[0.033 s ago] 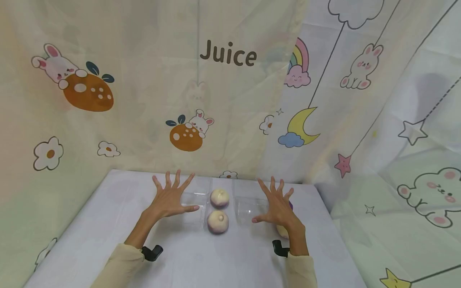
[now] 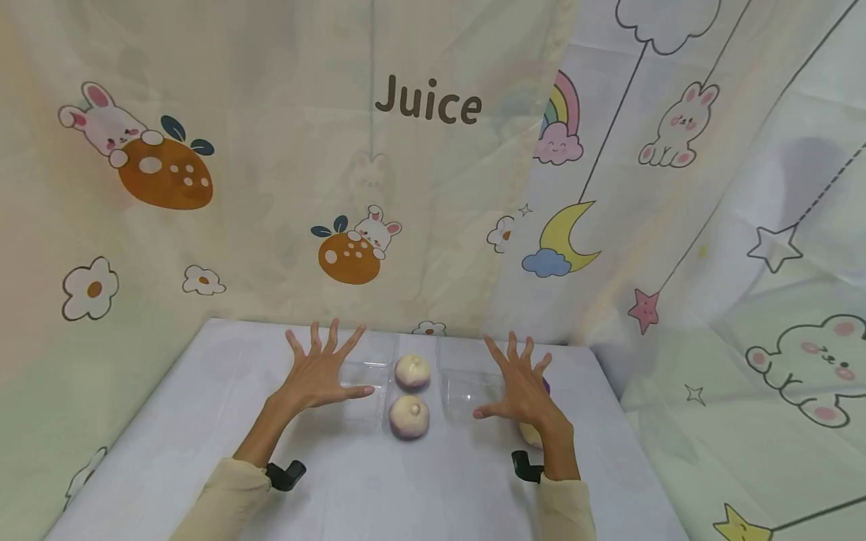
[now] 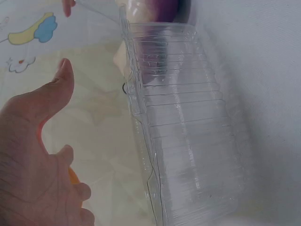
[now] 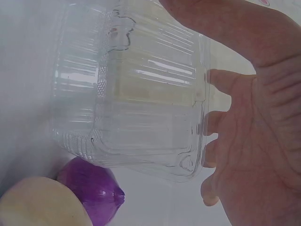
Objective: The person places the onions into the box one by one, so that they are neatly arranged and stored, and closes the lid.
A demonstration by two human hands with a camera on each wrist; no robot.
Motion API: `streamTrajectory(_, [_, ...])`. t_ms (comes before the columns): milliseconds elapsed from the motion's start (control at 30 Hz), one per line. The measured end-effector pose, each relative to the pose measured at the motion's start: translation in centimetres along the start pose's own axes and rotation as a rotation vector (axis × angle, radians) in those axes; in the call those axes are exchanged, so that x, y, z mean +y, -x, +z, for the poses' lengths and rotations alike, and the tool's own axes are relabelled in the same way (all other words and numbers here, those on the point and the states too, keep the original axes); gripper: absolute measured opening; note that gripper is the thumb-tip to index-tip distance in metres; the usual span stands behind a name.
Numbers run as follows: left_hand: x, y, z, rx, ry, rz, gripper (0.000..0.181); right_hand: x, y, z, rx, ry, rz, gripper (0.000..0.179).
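My left hand (image 2: 316, 382) is held with fingers and thumb spread wide, over and beside a clear plastic clamshell box (image 2: 374, 412). The left wrist view shows this box (image 3: 188, 117) apart from the thumb, nothing in the grasp. My right hand (image 2: 522, 389), likewise spread, overlaps a second clear box (image 2: 463, 396); in the right wrist view the fingers show past the lid (image 4: 155, 80). Between the boxes sit two round white-and-purple turnips, a far one (image 2: 413, 373) and a near one (image 2: 409, 418). Neither hand grips anything.
Right of the second box lie a purple onion (image 4: 91, 190) and a pale round vegetable (image 4: 37, 207), both partly hidden behind my right hand and wrist in the head view. The white table (image 2: 406, 496) ends at a printed curtain (image 2: 271, 225) behind. Black mounts sit on both wrists.
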State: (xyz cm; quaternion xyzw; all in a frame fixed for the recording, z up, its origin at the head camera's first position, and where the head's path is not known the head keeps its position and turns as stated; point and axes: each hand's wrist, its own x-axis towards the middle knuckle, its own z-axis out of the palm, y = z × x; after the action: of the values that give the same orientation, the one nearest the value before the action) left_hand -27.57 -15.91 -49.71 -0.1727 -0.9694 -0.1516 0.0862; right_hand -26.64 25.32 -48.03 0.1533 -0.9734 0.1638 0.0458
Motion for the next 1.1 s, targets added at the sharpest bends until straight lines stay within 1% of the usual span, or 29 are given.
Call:
streamTrajectory(200, [0.1, -0.1, 0.1, 0.012, 0.003, -0.008, 0.117, 0.1, 0.2, -0.2, -0.007, -0.003, 0.016, 0.144])
streamTrajectory(300, [0.3, -0.3, 0.0, 0.034, -0.011, -0.041, 0.112, 0.4, 0.3, -0.4, -0.009, -0.013, 0.019, 0.142])
streamTrajectory(400, [0.8, -0.5, -0.2, 0.068, 0.016, -0.092, 0.103, 0.7, 0.6, -0.6, -0.001, -0.032, 0.018, 0.139])
streamTrajectory(467, [1.2, -0.6, -0.3, 0.098, 0.063, -0.119, 0.098, 0.9, 0.8, -0.8, -0.001, -0.052, 0.023, 0.137])
streamTrajectory(600, [2.3, -0.3, -0.3, 0.161, 0.192, -0.158, 0.084, 1.1, 1.4, -1.5, -0.011, -0.115, 0.055, 0.13])
streamTrajectory(667, [2.9, -0.3, -0.2, 0.211, 0.255, -0.164, 0.073, 1.3, 1.8, -1.8, -0.023, -0.144, 0.084, 0.126])
streamTrajectory(767, [3.8, -0.4, 0.0, 0.3, 0.34, -0.162, 0.055, 1.7, 2.3, -2.2, -0.043, -0.155, 0.123, 0.123])
streamTrajectory(833, [4.3, -0.5, 0.0, 0.361, 0.395, -0.159, 0.046, 1.9, 2.6, -2.4, -0.05, -0.16, 0.139, 0.121])
streamTrajectory(900, [4.8, -0.6, 0.0, 0.402, 0.449, -0.162, 0.04, 2.2, 2.9, -2.5, -0.044, -0.163, 0.145, 0.118])
streamTrajectory(1000, [5.4, -0.8, 0.2, 0.43, 0.514, -0.169, 0.033, 2.7, 3.4, -2.6, -0.025, -0.173, 0.151, 0.115])
streamTrajectory(1033, [5.6, -0.8, 0.3, 0.427, 0.527, -0.174, 0.033, 2.8, 3.5, -2.6, -0.019, -0.175, 0.153, 0.114])
streamTrajectory(1100, [6.0, -0.9, 0.5, 0.402, 0.565, -0.178, 0.033, 3.1, 3.8, -2.6, -0.012, -0.172, 0.154, 0.114])
